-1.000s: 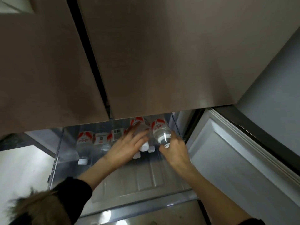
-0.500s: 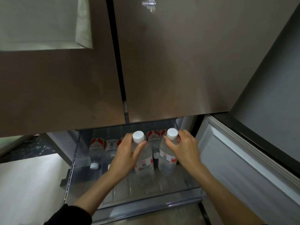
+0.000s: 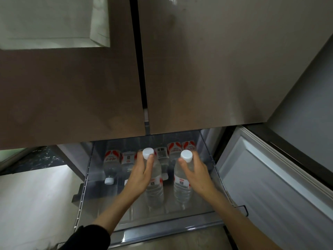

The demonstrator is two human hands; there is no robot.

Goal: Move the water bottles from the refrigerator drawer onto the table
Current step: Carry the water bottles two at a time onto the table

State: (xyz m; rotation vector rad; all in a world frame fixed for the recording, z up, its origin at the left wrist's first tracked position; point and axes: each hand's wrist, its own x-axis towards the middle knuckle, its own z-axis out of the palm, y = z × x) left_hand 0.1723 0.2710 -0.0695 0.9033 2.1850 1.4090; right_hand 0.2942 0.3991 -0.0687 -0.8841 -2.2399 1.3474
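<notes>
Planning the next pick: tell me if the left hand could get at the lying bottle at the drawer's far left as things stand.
Probably not yet. The left hand grips an upright bottle, so it is occupied. The path itself looks free: the lying bottle sits uncovered in the open drawer, just left of that hand.

Two clear water bottles, white caps, red-and-white labels, stand upright over the open refrigerator drawer [image 3: 100, 186]: left bottle [image 3: 155, 184] and right bottle [image 3: 182, 184] side by side, apart. At 12 o'clock behind them, more bottles [image 3: 112, 165] lie flat in a row, caps toward the viewer.
</notes>
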